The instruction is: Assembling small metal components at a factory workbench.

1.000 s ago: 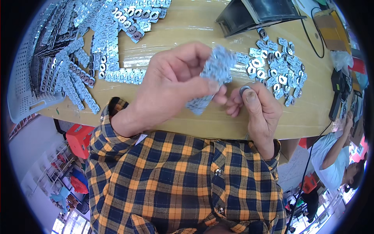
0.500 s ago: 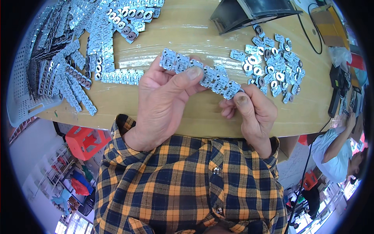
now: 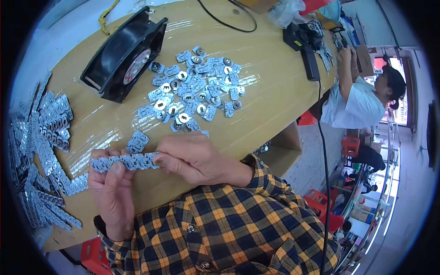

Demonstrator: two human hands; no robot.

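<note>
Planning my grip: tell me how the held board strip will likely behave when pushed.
The board strip looks fairly stiff, running straight from the left hand to the right hand. It is probably light, being small beside the hands. Its segmented pattern suggests it may snap if pushed hard.

Can't see the right end of the board strip [image 3: 138, 161], right hand [image 3: 192, 158] covers it. Yellow cord [image 3: 102, 22] gets chopped off up top.

Counter [image 3: 268, 87]: smooth, glossy, catching light!
Board strip [image 3: 139, 161]: rough, glinting like metal!
Fan [image 3: 120, 52]: shiny, plastic-looking.
Shirt [image 3: 231, 220]: matt cloth.
</note>
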